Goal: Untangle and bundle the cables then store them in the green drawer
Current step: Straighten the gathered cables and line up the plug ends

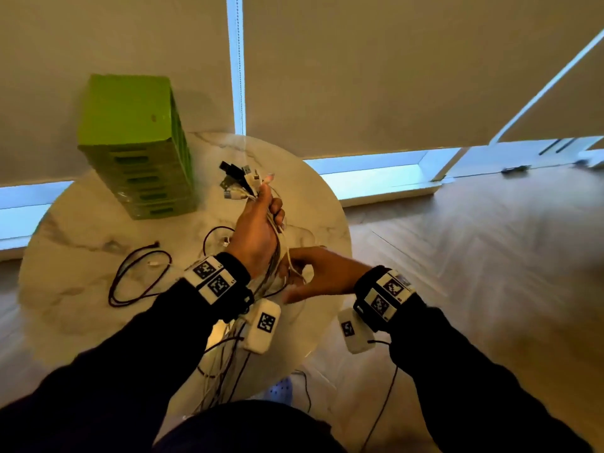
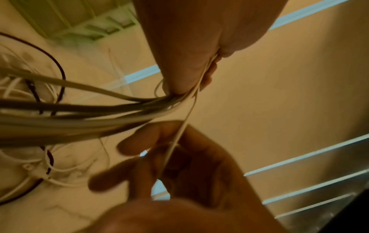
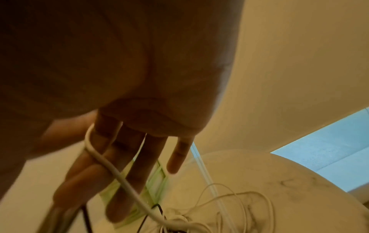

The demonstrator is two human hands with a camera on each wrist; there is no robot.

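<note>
**Left hand grips the cable bunch, right hand fingers one white strand**

At the centre of the head view, the left hand is curled tight around a bunch of cables, fist raised above the worktop, with the connector ends fanning out above the thumb. Just below and to the right, the right hand has its fingers mostly extended and spread; a single white cable runs across its fingers in the right wrist view, and whether the thumb pins it there cannot be told. In the left wrist view this strand runs taut from the left fist down to the right hand, while the rest of the bunch sweeps off to the left of the frame.

The loose lengths hang down past the left wrist toward the lower centre of the head view. On the round marble worktop, at centre left, a dark red cable lies in loose loops by itself. The green drawer unit stands at the upper left of the worktop, its stacked drawers closed.
</note>
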